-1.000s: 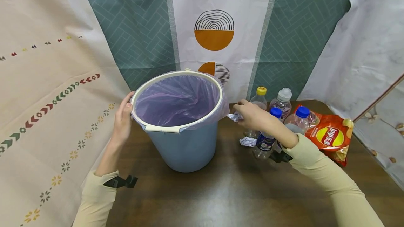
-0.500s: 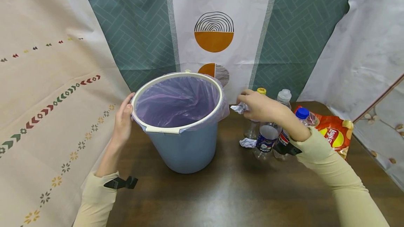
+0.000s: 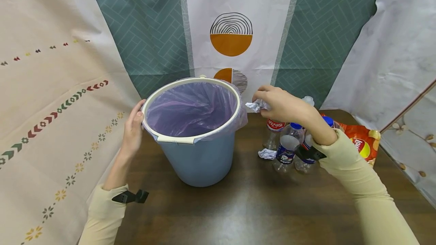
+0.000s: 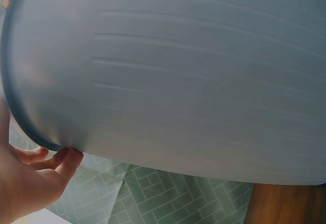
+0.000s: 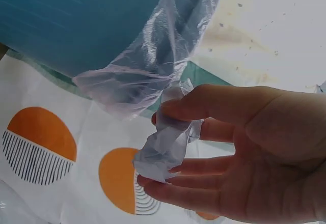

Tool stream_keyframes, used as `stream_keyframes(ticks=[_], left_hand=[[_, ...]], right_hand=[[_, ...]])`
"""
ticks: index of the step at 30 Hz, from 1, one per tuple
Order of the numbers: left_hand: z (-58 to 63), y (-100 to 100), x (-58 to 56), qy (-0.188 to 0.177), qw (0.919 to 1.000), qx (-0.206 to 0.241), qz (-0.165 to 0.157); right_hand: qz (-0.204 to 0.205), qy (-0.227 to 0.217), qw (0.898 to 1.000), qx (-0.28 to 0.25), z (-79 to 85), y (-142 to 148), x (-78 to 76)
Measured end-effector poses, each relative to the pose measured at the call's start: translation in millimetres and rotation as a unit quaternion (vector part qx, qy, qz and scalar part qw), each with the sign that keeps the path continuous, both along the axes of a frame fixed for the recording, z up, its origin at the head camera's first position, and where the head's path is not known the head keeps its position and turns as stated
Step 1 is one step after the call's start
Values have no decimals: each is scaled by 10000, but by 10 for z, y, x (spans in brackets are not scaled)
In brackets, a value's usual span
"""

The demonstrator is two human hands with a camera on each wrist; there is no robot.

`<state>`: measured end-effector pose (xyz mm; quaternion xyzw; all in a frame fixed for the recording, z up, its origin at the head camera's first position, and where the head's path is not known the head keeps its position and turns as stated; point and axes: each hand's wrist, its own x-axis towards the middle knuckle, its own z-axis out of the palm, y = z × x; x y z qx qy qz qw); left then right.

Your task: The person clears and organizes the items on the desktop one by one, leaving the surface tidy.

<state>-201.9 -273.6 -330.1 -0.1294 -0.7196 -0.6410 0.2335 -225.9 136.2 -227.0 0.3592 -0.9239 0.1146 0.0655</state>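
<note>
A blue trash bin with a cream rim ring and a thin purple liner bag stands on the table. My left hand grips the bin's rim at its left side; in the left wrist view the fingertips lie under the rim's edge. To the right of the bin, raised above the table, my right hand pinches a crumpled piece of white paper between thumb and fingers. The paper is just outside the rim. Another crumpled paper lies on the table below that hand.
Several clear plastic bottles, one a Pepsi bottle, stand under and behind my right forearm. A red Lay's chip bag lies beyond them at the right, partly hidden by the arm. A patterned curtain hangs behind the table.
My right hand has risen with the crumpled paper, first drifting slightly right, then back toward the bin. My left hand and the bin have stayed in place.
</note>
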Motion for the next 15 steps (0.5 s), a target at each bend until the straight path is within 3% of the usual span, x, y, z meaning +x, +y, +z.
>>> stream_keyframes(ticks=[7, 15], left_hand=[[-16, 3, 0, 23, 10000, 0, 13], [-7, 2, -8, -35, 9999, -60, 82]], right_hand=[[-63, 112, 9998, -147, 61, -87, 3], [231, 419, 9981, -390, 99, -155, -55]])
